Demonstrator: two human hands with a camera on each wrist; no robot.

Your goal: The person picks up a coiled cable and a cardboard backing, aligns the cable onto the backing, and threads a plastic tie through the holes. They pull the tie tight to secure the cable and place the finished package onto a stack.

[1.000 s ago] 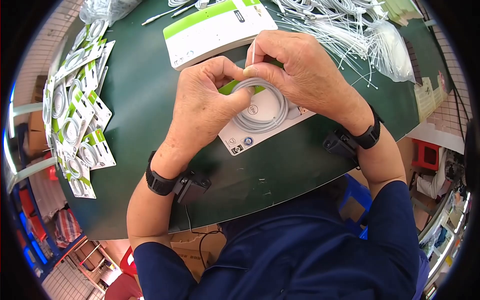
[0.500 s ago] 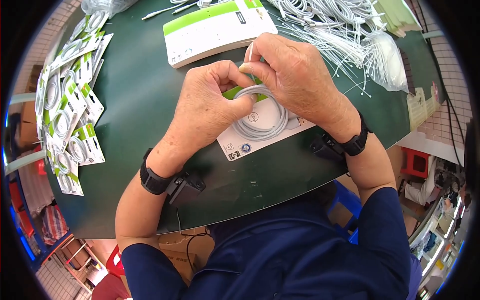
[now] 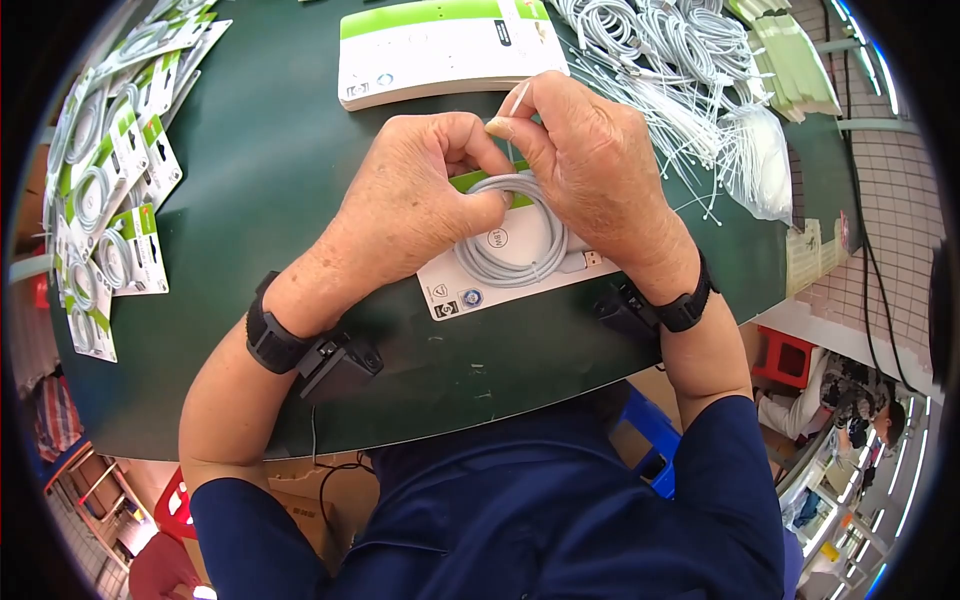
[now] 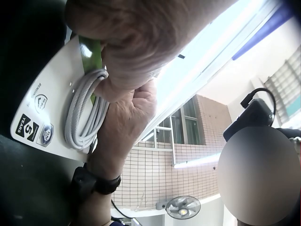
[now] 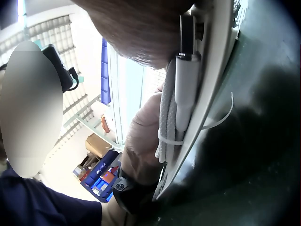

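Note:
A coiled grey USB cable (image 3: 505,273) lies against a white and green packaging card (image 3: 436,284). My left hand (image 3: 405,195) grips coil and card at the top, its thumb over the coil and its index finger bent toward the card's green end. Between thumb and index finger, my right hand (image 3: 595,155) pinches a thin white cable tie (image 3: 519,96) just above the coil. The USB plug (image 5: 186,84) stands beside the coil in the right wrist view. Another tie (image 5: 170,141) loops round coil and card low down, its loose tail sticking out behind.
Behind the hands sits a stack of cards (image 3: 440,60). Loose cable ties (image 3: 655,115) and coiled cables (image 3: 690,40) lie at the back right, near a clear bag of ties (image 3: 758,165). Several carded cables (image 3: 92,200) are heaped at the left edge of the green table (image 3: 250,150).
The head view has turned, so the table's things sit further left. The tie end in my right hand has tipped from upright to slanted. My left hand keeps its grip on coil and card.

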